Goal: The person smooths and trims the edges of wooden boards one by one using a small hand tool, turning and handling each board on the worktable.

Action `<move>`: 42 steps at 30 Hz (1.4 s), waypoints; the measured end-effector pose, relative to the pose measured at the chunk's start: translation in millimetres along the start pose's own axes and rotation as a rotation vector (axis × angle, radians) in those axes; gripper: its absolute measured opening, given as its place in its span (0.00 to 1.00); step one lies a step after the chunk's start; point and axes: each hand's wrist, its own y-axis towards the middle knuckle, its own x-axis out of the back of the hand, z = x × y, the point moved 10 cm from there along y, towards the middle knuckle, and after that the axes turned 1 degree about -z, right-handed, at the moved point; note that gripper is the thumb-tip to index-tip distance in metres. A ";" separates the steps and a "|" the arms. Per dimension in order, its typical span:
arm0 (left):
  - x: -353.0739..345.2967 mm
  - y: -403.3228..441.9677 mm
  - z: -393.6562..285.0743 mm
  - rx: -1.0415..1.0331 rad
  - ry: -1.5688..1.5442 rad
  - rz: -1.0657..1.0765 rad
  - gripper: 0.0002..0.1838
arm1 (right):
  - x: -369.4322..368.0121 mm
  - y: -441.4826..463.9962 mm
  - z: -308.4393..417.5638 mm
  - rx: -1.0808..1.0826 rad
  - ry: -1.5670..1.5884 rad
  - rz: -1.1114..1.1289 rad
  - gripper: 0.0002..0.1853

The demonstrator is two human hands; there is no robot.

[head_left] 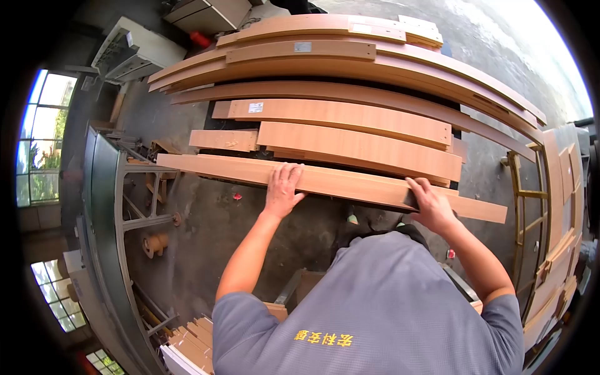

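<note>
A long, narrow wood-coloured board [350,185] lies across in front of me, nearest my body. My left hand [285,189] rests flat on top of it, left of its middle, with the fingers stretched toward the far edge. Farther right on the same board is my right hand [432,204], its fingers closed around a small dark block [411,199] that touches the board. Most of that block is hidden by the hand, so its kind does not show. Just beyond lie a wider board [359,149] and a short piece [223,140].
More boards [340,117] lie in rows behind, some bearing white labels. A metal-framed bench [103,181] runs along the left, near a cable spool [155,244]. On the right, panels [558,212] lean by a yellow frame [530,194]. Stacked boards [192,342] sit at lower left.
</note>
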 end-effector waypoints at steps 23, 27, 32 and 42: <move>6.4 49.9 -138.5 -0.083 0.022 0.086 0.35 | 115.9 -169.3 -356.1 -0.129 -0.121 -0.367 0.39; -3.1 47.4 -146.2 -0.062 -0.018 0.083 0.38 | 104.9 -171.3 -377.8 -0.176 -0.125 -0.353 0.41; 5.5 67.0 -125.5 -0.102 0.011 0.107 0.38 | 88.5 -171.4 -364.4 -0.193 -0.098 -0.355 0.35; 42.2 172.5 -52.1 -0.222 0.088 -0.056 0.33 | 141.9 -142.9 -301.2 -0.217 -0.103 -0.523 0.42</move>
